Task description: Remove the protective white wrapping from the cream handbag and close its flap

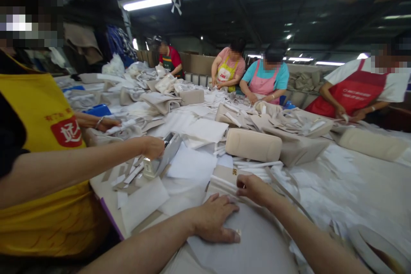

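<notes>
My left hand lies flat, fingers spread, on a white paper sheet that covers a beige bag in front of me. My right hand is curled at the far edge of that sheet, its fingers pinched on the paper next to white strips. Part of the beige bag with a small gold clasp shows just beyond my hands.
A co-worker in a yellow apron at my left reaches over the table with a hand on a shiny bag. A beige padded bag lies ahead. Several people across the table handle bags and white paper. Paper heaps cover the table.
</notes>
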Action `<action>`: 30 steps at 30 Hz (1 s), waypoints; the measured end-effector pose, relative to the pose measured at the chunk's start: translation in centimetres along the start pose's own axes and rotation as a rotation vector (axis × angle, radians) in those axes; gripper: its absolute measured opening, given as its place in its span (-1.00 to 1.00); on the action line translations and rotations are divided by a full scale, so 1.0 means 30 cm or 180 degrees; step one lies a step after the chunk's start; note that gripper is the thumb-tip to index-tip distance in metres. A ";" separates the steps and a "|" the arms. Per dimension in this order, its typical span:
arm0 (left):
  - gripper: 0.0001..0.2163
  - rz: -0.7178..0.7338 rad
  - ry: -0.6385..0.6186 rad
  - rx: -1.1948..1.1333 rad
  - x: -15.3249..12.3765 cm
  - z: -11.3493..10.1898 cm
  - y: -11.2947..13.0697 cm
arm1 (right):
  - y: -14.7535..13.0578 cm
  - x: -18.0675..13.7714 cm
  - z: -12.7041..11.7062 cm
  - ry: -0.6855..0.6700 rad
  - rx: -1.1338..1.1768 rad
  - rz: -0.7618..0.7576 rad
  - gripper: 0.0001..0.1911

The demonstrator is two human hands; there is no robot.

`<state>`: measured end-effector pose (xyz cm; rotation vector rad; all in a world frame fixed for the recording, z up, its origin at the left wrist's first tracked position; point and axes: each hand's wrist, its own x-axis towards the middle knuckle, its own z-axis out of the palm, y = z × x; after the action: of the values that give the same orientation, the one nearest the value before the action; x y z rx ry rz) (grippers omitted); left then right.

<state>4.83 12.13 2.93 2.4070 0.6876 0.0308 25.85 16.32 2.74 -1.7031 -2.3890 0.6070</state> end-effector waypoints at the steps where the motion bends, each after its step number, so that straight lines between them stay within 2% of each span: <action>1: -0.27 -0.0015 0.0021 -0.0001 -0.001 0.000 0.001 | -0.009 0.007 0.015 -0.0108 0.0108 -0.0090 -0.90; 4: -0.26 -0.0127 0.0006 -0.0037 -0.005 0.001 0.004 | 0.000 -0.002 0.033 -0.0410 0.0402 -0.0236 -0.84; 9: -0.21 -0.0308 -0.0106 -0.0066 -0.001 0.002 0.002 | 0.042 -0.039 0.011 -0.0710 0.0523 -0.0215 -0.74; 11: -0.21 -0.0272 -0.0087 -0.0028 0.003 0.004 -0.002 | 0.060 -0.029 -0.001 -0.0578 0.0360 -0.0078 -0.75; 16: -0.22 -0.0197 -0.0031 0.0024 0.008 0.007 -0.006 | 0.114 0.055 -0.006 0.0245 -0.0321 0.0528 -0.61; 23: -0.20 -0.0238 -0.0059 -0.0048 0.002 -0.006 0.005 | 0.081 0.156 0.056 0.0494 -0.0849 0.0743 -0.62; 30: -0.20 -0.0170 0.0024 0.0050 0.008 0.000 -0.002 | 0.037 0.157 -0.050 0.0423 -0.0594 0.0480 -0.58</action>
<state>5.01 12.29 2.86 2.4036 0.7578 0.0124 25.71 21.37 3.13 -1.9458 -2.3022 0.2855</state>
